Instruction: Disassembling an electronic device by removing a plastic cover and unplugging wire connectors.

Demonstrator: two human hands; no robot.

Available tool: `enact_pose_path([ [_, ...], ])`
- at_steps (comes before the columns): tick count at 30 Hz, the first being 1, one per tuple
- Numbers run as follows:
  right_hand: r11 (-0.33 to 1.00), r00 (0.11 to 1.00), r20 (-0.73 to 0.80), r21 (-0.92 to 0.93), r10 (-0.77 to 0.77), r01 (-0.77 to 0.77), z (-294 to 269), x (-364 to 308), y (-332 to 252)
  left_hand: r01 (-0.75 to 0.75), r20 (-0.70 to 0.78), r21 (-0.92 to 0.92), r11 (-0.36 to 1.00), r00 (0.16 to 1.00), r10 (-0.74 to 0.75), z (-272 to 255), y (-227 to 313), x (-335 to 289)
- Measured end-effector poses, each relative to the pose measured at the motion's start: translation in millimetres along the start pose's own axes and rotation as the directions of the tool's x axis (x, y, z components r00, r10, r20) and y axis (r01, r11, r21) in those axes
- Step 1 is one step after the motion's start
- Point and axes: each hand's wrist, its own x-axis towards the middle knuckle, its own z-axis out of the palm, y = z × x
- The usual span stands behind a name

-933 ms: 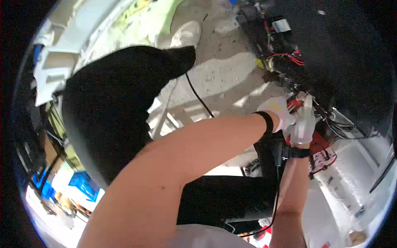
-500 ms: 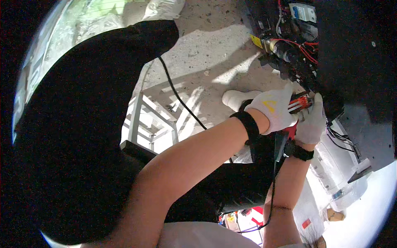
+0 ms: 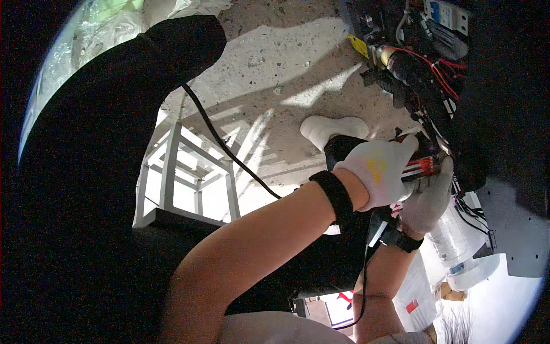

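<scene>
My left hand (image 3: 375, 172), in a white knit glove with a yellow mark, reaches in from the left with its fingers closed around a short bundle of red, white and dark wires (image 3: 420, 167). From the other side my right hand (image 3: 431, 198), in a matching glove, closes on the same bundle. The two hands almost meet, and their fingertips partly hide what lies between them. Just beyond my fingers are the dark cables and parts of a black machine (image 3: 415, 103).
Red wires (image 3: 432, 69), a white circuit breaker (image 3: 447, 17) and a yellow label (image 3: 358, 46) sit on the machine. A dark panel (image 3: 510, 103) stands at right. At left are a grey metal-framed stool (image 3: 169, 166) and a black cable (image 3: 220, 143) over the speckled floor (image 3: 275, 57).
The whole view has shifted slightly. Both hands appear a little lower, still together at the wires. My left fingers reach nearer the machine's cables.
</scene>
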Motion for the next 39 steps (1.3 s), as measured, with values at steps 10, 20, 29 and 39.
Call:
enact_pose_path([
  [10,0.956,0.984,-0.070,0.257,0.162,-0.139,6,1,-15,-0.034,-0.098,-0.037,0.999,0.995,0.030,20,-1,-6],
  [20,0.950,0.988,-0.008,0.275,0.157,-0.148,7,2,-16,-0.030,-0.099,-0.023,0.999,0.995,0.028,27,-2,-5],
  [29,0.907,0.973,-0.012,0.367,0.229,-0.208,11,0,-17,-0.035,-0.097,-0.030,0.999,0.995,0.032,22,-4,-6],
  [39,0.771,0.879,0.194,-0.424,-0.436,0.476,-9,0,7,-0.070,-0.158,-0.068,0.995,0.986,0.058,26,-3,-7],
])
